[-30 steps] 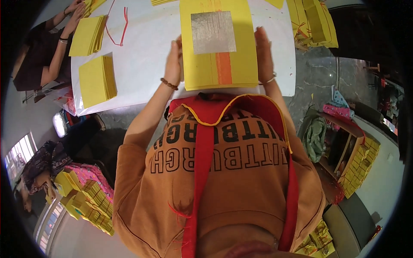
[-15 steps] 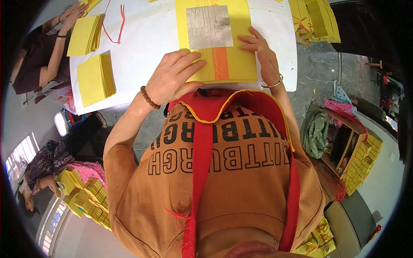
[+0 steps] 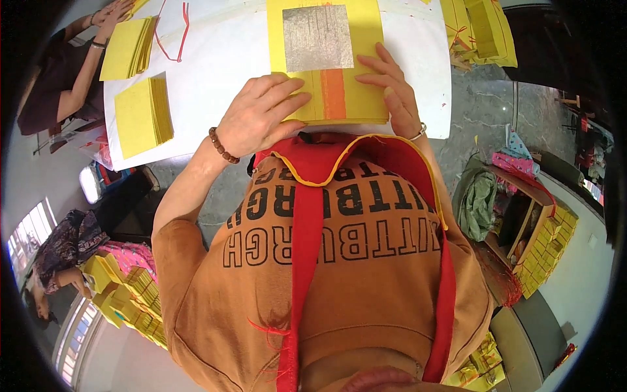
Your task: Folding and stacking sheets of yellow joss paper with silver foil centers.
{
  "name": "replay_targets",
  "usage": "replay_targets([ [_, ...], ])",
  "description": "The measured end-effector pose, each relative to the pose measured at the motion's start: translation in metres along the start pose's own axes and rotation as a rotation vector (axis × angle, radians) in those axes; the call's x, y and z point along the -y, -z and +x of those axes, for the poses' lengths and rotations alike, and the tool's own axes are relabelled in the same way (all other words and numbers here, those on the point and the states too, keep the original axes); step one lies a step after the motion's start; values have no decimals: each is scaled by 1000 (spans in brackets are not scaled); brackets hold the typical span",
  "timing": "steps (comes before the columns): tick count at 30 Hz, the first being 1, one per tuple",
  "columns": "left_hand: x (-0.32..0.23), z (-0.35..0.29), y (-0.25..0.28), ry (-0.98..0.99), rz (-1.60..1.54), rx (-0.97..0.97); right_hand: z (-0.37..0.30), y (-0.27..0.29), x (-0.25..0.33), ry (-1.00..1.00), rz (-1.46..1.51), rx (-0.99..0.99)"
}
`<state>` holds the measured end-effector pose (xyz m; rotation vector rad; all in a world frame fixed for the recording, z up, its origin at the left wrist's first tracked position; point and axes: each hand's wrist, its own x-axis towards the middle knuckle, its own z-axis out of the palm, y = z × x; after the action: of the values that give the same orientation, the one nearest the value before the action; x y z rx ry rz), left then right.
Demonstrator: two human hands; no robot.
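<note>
A stack of yellow paper sheets (image 3: 309,104) lies on the white-topped table in front of me. Its top sheet carries a silver foil square (image 3: 318,38) and an orange strip (image 3: 334,95). My left hand (image 3: 264,110), closed at the near left corner, has its fingers bent over the top and its thumb along the near edge. At the right edge, my right hand (image 3: 394,88) is open, its fingers apart and their tips resting on the top sheet.
Two yellow paper stacks, a near one (image 3: 138,121) and a far one (image 3: 125,49), stand on the table's left side by a red cord (image 3: 185,32). A co-worker's hands (image 3: 112,18) are at the far left. Yellow bundles (image 3: 547,251) sit at right, beside a green sack (image 3: 480,202).
My right hand has shifted slightly inward and forward, with its fingers further over the top sheet. My left hand stays at the near left corner, nearly still.
</note>
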<state>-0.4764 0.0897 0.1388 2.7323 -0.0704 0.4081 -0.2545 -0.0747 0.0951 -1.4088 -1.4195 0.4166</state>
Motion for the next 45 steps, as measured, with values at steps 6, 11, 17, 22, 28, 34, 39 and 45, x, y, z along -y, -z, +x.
replay_targets([
  [6, 0, 5, 1, -26, -124, -113, -1, 1, -9, -52, 45, 41],
  [11, 0, 8, 3, 36, -239, -97, -2, 0, -13, -38, 72, 33],
  [17, 4, 11, 1, 79, -316, -69, -2, -1, -15, -47, 59, 36],
  [22, 6, 11, 3, 327, -481, -29, -3, 0, -19, -82, 44, 66],
  [28, 15, 9, -1, 519, -642, 13, 0, 2, -10, -74, 143, 52],
  [34, 17, 11, 3, 583, -680, 37, 3, 3, -6, -183, 57, 53],
  [39, 20, 11, 13, 154, -436, -27, 1, 5, -13, -271, 195, 24],
  [45, 21, 21, -24, 284, -10, -266, 2, 6, -17, -104, 151, 43],
])
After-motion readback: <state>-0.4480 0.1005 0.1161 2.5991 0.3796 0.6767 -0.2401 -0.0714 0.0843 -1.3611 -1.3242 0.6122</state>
